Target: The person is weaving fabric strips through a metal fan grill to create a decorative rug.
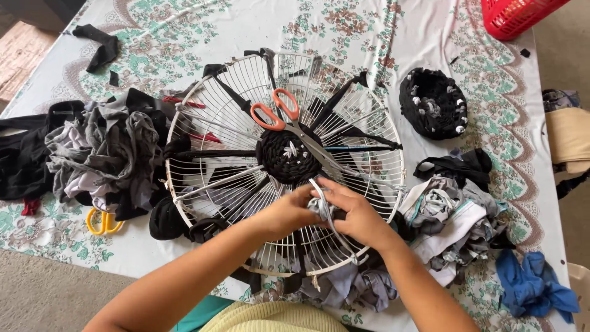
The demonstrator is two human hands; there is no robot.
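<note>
Floral-patterned tablecloth covered the work surface. Left hand and right hand pinched a grey fabric strip against the round white wire fan guard, near its black woven centre. Weaving appeared underway; orange-handled scissors lay above.

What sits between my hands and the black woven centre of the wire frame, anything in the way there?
Nothing visible blocks it. Both the left hand and right hand hold a grey fabric strip just below the woven centre. The orange-handled scissors lie on its far side.
</note>
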